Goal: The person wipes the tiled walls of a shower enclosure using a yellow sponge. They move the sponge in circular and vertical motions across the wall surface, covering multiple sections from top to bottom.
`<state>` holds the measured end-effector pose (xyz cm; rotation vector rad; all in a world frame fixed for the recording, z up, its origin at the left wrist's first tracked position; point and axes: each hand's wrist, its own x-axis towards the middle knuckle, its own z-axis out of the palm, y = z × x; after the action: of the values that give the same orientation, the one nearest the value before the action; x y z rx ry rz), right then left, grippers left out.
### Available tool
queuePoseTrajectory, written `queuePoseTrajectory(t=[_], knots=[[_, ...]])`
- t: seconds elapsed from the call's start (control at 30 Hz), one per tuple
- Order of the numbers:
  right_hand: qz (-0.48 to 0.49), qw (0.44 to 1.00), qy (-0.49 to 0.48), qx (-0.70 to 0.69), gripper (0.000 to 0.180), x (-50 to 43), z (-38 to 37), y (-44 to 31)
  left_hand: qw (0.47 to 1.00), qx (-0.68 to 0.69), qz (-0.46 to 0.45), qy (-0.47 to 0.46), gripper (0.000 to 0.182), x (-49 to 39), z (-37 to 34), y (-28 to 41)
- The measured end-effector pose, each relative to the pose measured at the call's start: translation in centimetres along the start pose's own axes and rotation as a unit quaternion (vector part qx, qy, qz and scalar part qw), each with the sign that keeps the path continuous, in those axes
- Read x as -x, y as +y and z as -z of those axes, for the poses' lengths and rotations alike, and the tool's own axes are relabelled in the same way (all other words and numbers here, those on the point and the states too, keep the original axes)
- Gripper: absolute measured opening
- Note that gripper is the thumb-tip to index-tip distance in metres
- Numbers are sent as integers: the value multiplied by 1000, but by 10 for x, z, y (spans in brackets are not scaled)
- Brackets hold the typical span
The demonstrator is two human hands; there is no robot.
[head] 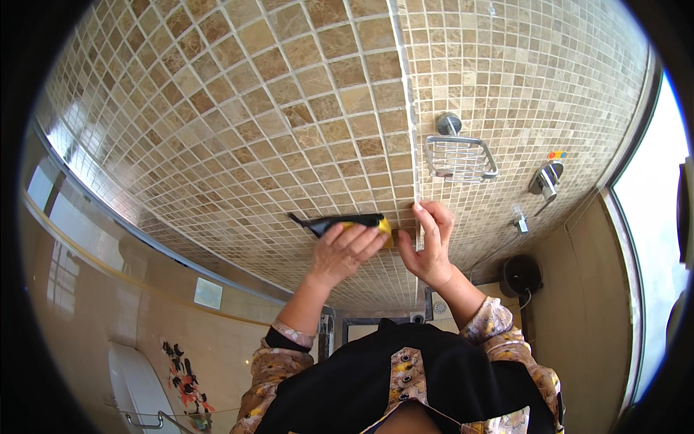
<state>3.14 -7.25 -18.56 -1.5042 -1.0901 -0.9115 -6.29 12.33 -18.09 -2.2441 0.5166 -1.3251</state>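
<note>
My left hand (342, 254) grips a black-and-yellow handheld item (362, 219) against the mosaic tile wall (282, 135). Its black part tapers to a thin tip on the left, and yellow shows at its right end. My fingers cover much of it, so its exact kind cannot be told. To its right, my right hand (432, 250) holds nothing. Its fingers are apart, and the fingertips rest at or close to the pale vertical edge strip (410, 125) where two tiled faces meet.
A chrome wire soap basket (461, 157) juts from the right wall above my right hand. Farther right are a shower mixer lever (546, 182), a hose outlet (521, 224), a black bucket (520, 275) and a bright window (656, 217). A white bathtub or basin (138, 388) sits lower left.
</note>
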Motion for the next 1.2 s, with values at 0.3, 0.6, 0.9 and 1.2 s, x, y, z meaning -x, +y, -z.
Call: queuePoseTrajectory(t=[0.3,0.6,0.9,1.2], knots=[[-13,999,37,0,74,-14,-4,-3,997,0,31,-72,58,-67,21,-31],[-17,1000,-5,24,86,-1,0,5,999,25,13,-21,54,-48,17,-21],[38,996,28,78,62,-13,11,-13,998,2,58,-3,50,-61,27,-28],[101,991,-17,88,42,-19,-1,-29,997,45,59,-5,74,-102,40,-57]])
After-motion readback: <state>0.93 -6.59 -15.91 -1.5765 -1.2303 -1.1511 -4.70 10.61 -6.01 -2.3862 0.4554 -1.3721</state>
